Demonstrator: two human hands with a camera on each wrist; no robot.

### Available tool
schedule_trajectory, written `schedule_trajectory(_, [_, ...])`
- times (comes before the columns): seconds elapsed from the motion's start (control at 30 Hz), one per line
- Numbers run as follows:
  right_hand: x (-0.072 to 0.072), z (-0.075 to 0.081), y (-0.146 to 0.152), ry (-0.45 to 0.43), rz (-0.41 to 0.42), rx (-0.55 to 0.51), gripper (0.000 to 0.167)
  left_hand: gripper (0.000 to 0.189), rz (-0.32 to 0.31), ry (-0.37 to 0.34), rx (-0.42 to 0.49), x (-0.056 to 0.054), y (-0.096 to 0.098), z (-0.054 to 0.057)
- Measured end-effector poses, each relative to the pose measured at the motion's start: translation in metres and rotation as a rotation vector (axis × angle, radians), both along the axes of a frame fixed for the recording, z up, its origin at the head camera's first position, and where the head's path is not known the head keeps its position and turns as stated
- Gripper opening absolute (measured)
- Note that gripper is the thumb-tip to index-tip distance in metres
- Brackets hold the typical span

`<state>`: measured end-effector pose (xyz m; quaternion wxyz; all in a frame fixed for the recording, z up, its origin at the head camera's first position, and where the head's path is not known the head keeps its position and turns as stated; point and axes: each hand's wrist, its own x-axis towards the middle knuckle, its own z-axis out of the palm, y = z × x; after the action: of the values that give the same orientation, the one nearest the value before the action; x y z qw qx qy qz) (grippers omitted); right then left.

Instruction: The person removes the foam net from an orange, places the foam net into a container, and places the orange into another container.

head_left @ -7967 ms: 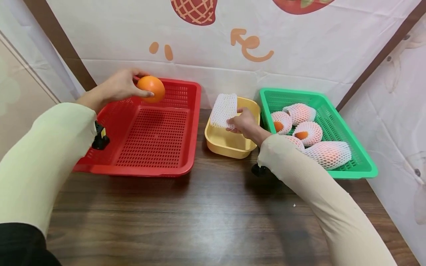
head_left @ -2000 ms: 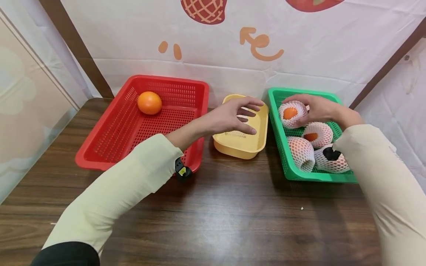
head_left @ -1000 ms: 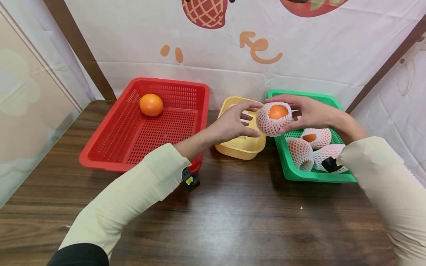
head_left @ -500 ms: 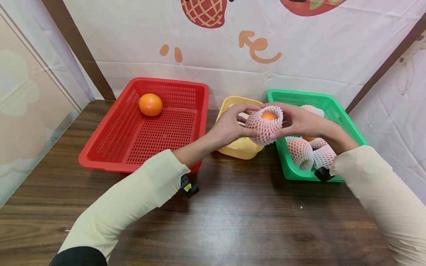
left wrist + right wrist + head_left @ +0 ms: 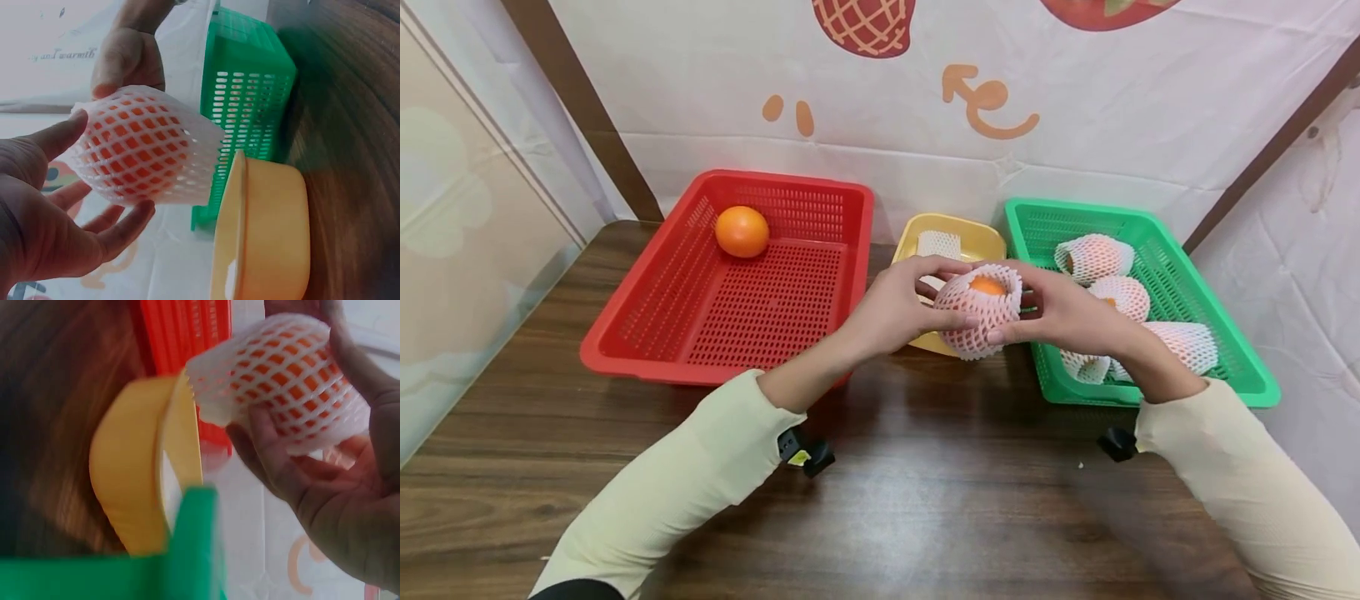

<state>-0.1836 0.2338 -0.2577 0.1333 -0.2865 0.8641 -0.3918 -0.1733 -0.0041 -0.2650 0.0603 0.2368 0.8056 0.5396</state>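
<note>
While they met over the near side of 1 yellow bin (image 5: pixel 988 242), the left hand (image 5: pixel 891 304) and the right hand (image 5: pixel 1063 310) grasped 1 netted orange (image 5: pixel 973 315) from opposite sides, fingers curved around it, with bare skin showing at the net's open end. The fruit was in the air, clear of the table (image 5: pixel 880 517), and with the hands it blocked part of the bin; at least 1 white foam net (image 5: pixel 938 244) lay inside, though the full count could not be told. The bin stood between 1 red basket (image 5: pixel 760 308) and 1 green basket (image 5: pixel 1060 385), just beside the green. The red basket held 1 bare orange (image 5: pixel 742 232) near its far left corner, and the left wrist crossed its near right corner. In the green basket 4 netted fruits (image 5: pixel 1094 258) showed, some partly covered by the right hand and wrist. At the cuffs were 2 black devices (image 5: pixel 1117 444), 1 per wrist. Behind everything hung a printed cloth (image 5: pixel 887 158).
</note>
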Motion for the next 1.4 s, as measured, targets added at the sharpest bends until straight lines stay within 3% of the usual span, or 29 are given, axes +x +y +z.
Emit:
schedule_trajectory(0.2, [0.019,-0.012,-0.007,-0.006,-0.048,-0.029,0.062,0.056,0.022,0.041,-0.009,0.015,-0.004,-0.008])
schedule_trajectory(0.43, [0.038,-0.033,-0.012,-0.002,-0.040,-0.098,0.061,0.054,0.071,0.268,-0.031,0.044,-0.005,-0.026])
schedule_trajectory(0.5, [0.044,-0.040,-0.013,-0.009,-0.038,-0.105,0.062,0.052,0.088,0.305,-0.043,0.051,-0.006,-0.032])
schedule_trajectory(0.7, [0.055,-0.059,-0.014,-0.043,-0.044,-0.102,0.062,0.047,0.123,0.286,-0.023,0.066,-0.007,-0.050])
schedule_trajectory(0.93, [0.055,-0.078,-0.015,-0.118,-0.017,-0.135,0.062,0.047,0.141,0.271,0.001,0.069,-0.006,-0.071])
schedule_trajectory(1.1, [0.052,-0.089,-0.017,-0.111,-0.005,-0.147,0.065,0.044,0.142,0.276,0.026,0.065,-0.007,-0.082])
schedule_trajectory(1.27, [0.054,-0.096,-0.022,-0.098,-0.025,-0.146,0.066,0.039,0.137,0.237,0.059,0.059,-0.011,-0.089])
schedule_trajectory(1.4, [0.056,-0.101,-0.024,-0.037,-0.052,-0.115,0.067,0.035,0.138,0.247,0.056,0.058,-0.012,-0.093])
